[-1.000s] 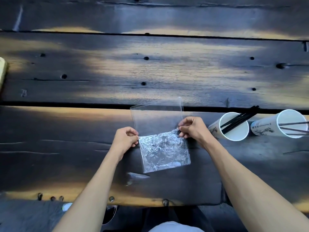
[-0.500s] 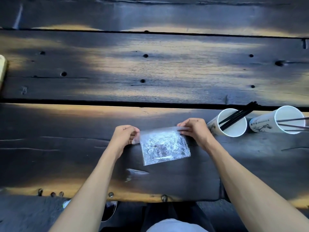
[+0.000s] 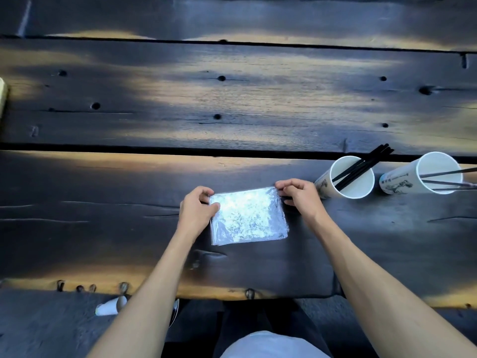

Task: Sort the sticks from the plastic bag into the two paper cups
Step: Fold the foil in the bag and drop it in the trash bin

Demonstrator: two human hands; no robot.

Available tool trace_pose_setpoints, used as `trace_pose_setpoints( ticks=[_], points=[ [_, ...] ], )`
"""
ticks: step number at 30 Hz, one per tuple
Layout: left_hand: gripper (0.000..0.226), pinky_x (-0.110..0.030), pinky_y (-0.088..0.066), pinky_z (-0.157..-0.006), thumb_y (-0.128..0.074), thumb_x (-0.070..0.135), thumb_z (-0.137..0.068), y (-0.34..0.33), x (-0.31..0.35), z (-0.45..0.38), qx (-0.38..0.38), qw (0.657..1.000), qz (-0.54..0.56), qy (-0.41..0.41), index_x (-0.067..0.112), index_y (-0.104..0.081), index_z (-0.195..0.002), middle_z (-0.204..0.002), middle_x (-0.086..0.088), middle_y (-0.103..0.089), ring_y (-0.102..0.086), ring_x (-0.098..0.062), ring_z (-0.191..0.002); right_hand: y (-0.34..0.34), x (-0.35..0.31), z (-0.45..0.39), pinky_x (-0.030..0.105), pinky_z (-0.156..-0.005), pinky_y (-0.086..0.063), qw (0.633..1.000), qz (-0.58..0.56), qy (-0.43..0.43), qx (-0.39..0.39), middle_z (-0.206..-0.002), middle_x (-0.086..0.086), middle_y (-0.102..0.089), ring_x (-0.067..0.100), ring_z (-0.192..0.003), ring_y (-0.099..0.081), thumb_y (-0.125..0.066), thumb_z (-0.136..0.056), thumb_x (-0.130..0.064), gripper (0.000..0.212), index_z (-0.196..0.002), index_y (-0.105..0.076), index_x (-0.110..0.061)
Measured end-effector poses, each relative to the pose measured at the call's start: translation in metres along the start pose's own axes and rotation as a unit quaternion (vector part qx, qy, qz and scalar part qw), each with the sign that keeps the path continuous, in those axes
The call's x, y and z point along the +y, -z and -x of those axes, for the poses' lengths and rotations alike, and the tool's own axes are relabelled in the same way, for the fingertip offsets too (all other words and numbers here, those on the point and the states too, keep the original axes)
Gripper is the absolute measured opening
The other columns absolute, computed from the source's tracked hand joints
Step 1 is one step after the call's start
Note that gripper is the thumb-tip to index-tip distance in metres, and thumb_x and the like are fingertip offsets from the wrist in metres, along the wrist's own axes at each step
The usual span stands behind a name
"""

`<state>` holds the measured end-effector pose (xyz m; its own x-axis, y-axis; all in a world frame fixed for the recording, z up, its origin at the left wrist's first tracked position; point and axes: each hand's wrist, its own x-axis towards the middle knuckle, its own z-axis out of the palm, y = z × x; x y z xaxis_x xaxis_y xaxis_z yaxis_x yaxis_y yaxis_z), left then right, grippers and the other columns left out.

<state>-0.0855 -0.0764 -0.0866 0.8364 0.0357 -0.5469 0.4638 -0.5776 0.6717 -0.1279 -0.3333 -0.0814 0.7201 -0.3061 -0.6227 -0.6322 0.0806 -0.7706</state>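
Though the sorting looks finished, both hands are on the bag (image 3: pixel 249 217), which lies folded flat on the worktop (image 3: pixel 103 228) in front of the person. The left hand (image 3: pixel 197 206) has a narrow grip pinching the bag's left edge; the right hand (image 3: pixel 299 193) pinches its far right corner the same way. No sticks show inside the bag.

Just right of the right hand stands the near cup (image 3: pixel 347 178) with the black sticks (image 3: pixel 366 164) leaning out toward the far right; beyond it the second cup (image 3: pixel 426 175) holds the thin grey sticks (image 3: pixel 449 179).

The likeliest slip, I judge, is the right wrist swinging outward and knocking the near cup, since the two are almost touching and the leaning sticks make it top-heavy. The slick bag could also spring open when released.

Left of the bag and across the far planks the worktop is open; the near edge lies under the forearms.
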Motion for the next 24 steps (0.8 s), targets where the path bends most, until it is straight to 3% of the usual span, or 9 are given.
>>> trace_pose_setpoints(
  ticks=[4, 9, 13, 17, 20, 24],
  points=[
    [0.021, -0.027, -0.050, -0.066, -0.075, 0.013, -0.083, -0.005, 0.000, 0.005, 0.027, 1.000, 0.004, 0.014, 0.020, -0.066, -0.100, -0.077, -0.002, -0.063, -0.067, -0.026, -0.079, -0.003, 0.002, 0.004, 0.031, -0.076, -0.049, 1.000, -0.025, -0.012, 0.006, -0.095, 0.002, -0.066, 0.016, -0.086, -0.060, -0.048, -0.087, 0.001, 0.027, -0.102, -0.070, -0.008],
    [0.013, -0.030, -0.052, -0.069, -0.072, 0.011, -0.082, -0.014, 0.000, 0.009, 0.101, 0.990, 0.061, 0.071, 0.017, -0.068, -0.092, -0.081, -0.007, -0.072, -0.070, -0.027, -0.082, -0.005, 0.008, 0.010, 0.037, -0.070, -0.048, 1.000, -0.018, -0.019, 0.013, -0.099, 0.000, -0.056, 0.023, -0.080, -0.061, -0.043, -0.092, 0.000, 0.027, -0.104, -0.062, -0.014],
    [0.007, -0.037, -0.057, -0.079, -0.071, 0.011, -0.080, -0.026, 0.001, 0.014, 0.161, 0.979, 0.086, 0.094, 0.017, -0.069, -0.083, -0.072, 0.003, -0.072, -0.068, -0.025, -0.089, -0.006, 0.013, 0.014, 0.037, -0.068, -0.047, 1.000, 0.012, -0.007, 0.026, -0.093, 0.002, -0.056, 0.023, -0.074, -0.057, -0.043, -0.091, 0.000, 0.026, -0.108, -0.059, -0.011],
    [0.006, -0.037, -0.057, -0.078, -0.071, 0.010, -0.080, -0.033, 0.006, 0.019, 0.192, 0.967, 0.119, 0.114, 0.014, -0.069, -0.083, -0.072, 0.005, -0.070, -0.069, -0.023, -0.085, -0.003, 0.023, 0.014, 0.038, -0.065, -0.053, 0.996, 0.064, -0.017, 0.052, -0.089, 0.008, -0.059, 0.021, -0.063, -0.060, -0.049, -0.086, -0.003, 0.024, -0.107, -0.058, -0.010],
    [0.005, -0.033, -0.057, -0.073, -0.071, 0.014, -0.081, -0.032, 0.007, 0.021, 0.192, 0.964, 0.139, 0.118, 0.015, -0.068, -0.084, -0.074, 0.006, -0.070, -0.069, -0.021, -0.082, -0.001, 0.031, 0.016, 0.042, -0.075, -0.058, 0.986, 0.153, -0.005, 0.060, -0.080, -0.002, -0.060, 0.022, -0.072, -0.063, -0.061, -0.077, -0.003, 0.028, -0.102, -0.060, -0.015],
    [0.006, -0.027, -0.048, -0.063, -0.060, 0.015, -0.087, -0.024, 0.002, 0.026, 0.146, 0.981, 0.108, 0.069, 0.019, -0.065, -0.088, -0.078, 0.000, -0.071, -0.065, -0.022, -0.080, -0.003, 0.032, 0.016, 0.035, -0.080, -0.052, 0.972, 0.217, 0.029, 0.089, -0.079, -0.006, -0.058, 0.022, -0.081, -0.060, -0.061, -0.075, 0.003, 0.032, -0.101, -0.063, -0.015]
  ],
)
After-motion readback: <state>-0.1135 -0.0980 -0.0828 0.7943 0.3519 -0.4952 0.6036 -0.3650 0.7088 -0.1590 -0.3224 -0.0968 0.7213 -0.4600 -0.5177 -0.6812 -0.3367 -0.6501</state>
